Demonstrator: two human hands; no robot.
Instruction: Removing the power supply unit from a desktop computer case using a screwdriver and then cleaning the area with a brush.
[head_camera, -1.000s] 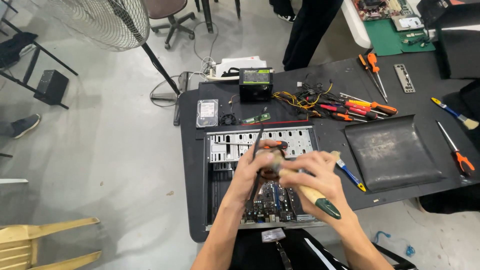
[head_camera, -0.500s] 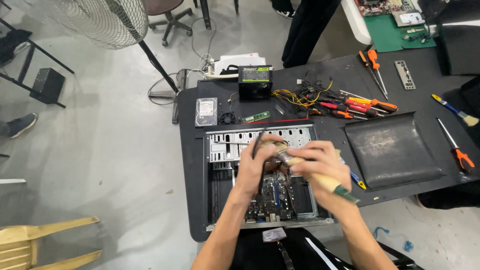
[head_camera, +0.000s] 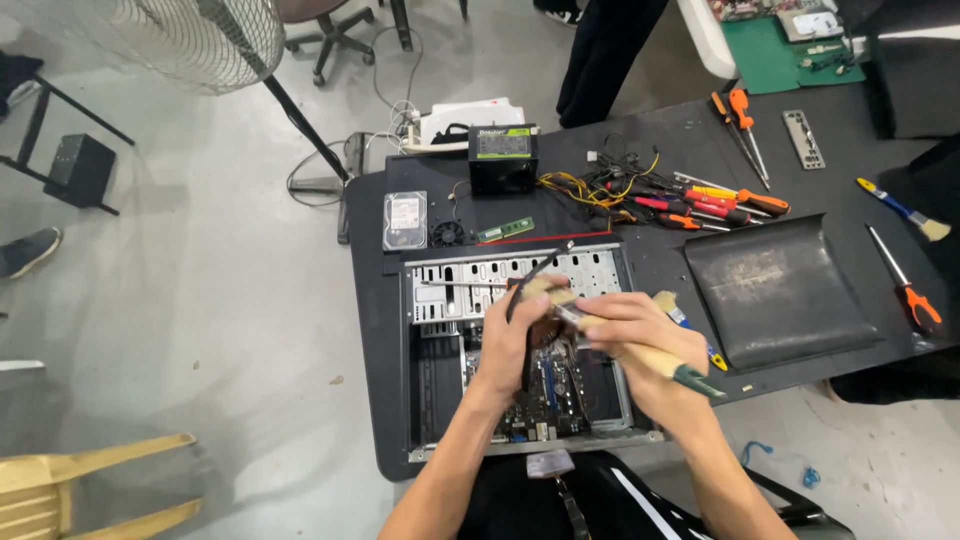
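My left hand (head_camera: 512, 338) grips a small dark round part (head_camera: 545, 326) with a black cable (head_camera: 548, 262) trailing up from it, over the open computer case (head_camera: 440, 290). My right hand (head_camera: 632, 322) holds a brush with a wooden handle and green end (head_camera: 668, 364). Its pale bristles (head_camera: 543, 289) rest against the part. Both hands are close together above the motherboard (head_camera: 548, 398), and they hide the part's details.
On the black table (head_camera: 370, 300) lie a power supply (head_camera: 503, 158), a hard drive (head_camera: 404, 220), a small fan (head_camera: 448, 233), a memory stick (head_camera: 505, 230), screwdrivers (head_camera: 725, 203), the case's side panel (head_camera: 780, 290) and another brush (head_camera: 900, 211). A pedestal fan (head_camera: 190, 40) and another person's legs (head_camera: 605, 50) are behind.
Both hands have shifted slightly up over the case with the part and brush still held. The brush has moved a little across the part.
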